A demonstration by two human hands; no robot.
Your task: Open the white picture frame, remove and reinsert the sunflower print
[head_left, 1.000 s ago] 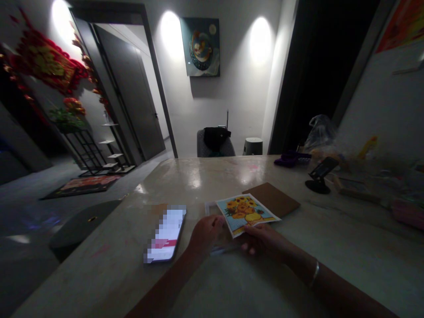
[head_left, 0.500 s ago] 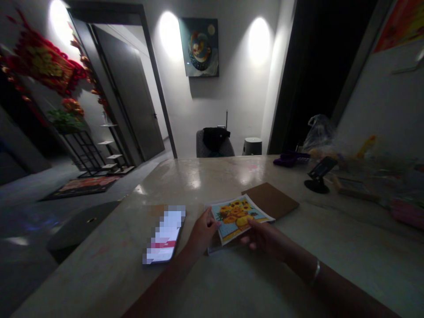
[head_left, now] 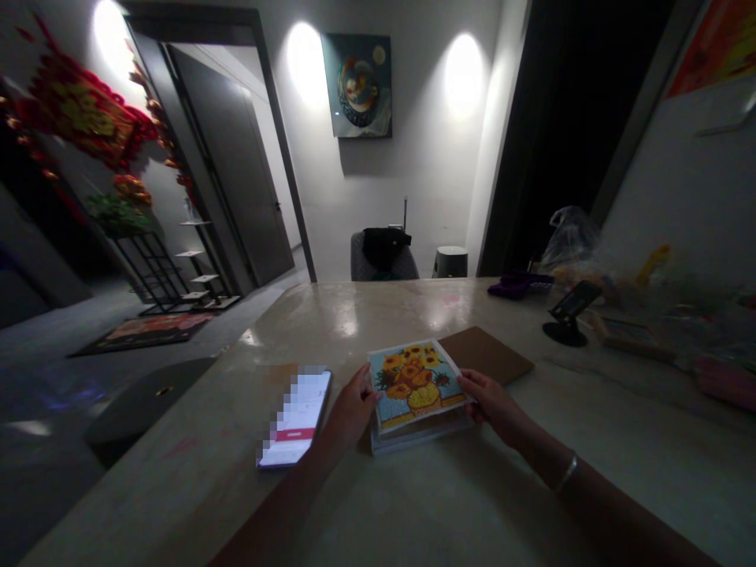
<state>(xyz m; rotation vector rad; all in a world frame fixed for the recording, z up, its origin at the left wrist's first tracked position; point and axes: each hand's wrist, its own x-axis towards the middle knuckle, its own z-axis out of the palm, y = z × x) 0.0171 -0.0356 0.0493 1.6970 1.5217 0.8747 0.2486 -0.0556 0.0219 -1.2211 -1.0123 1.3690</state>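
A square sunflower picture [head_left: 416, 386] with a white border is held up slightly tilted between both hands. My left hand [head_left: 355, 408] pinches its left edge, thumb on the front. At the right edge, the fingers of my right hand [head_left: 487, 398] are closed on it. Under the picture lies a pale flat frame or tray [head_left: 413, 441], mostly covered. A brown board [head_left: 490, 356] rests on the table [head_left: 437, 504] behind my right hand. Left of my left hand lies a phone [head_left: 298, 417] with a lit screen.
A black phone stand [head_left: 570, 315] is at the right, near a wooden frame [head_left: 631, 335]. Purple cloth [head_left: 516, 285], a clear plastic bag [head_left: 570, 236] and pink material [head_left: 724, 382] lie farther along the right side. A chair [head_left: 383, 256] stands beyond the far edge.
The picture has turned flatter and squarer to the view and shifted slightly left. My right hand has moved from its lower front edge to its right edge. More of the pale frame underneath shows.
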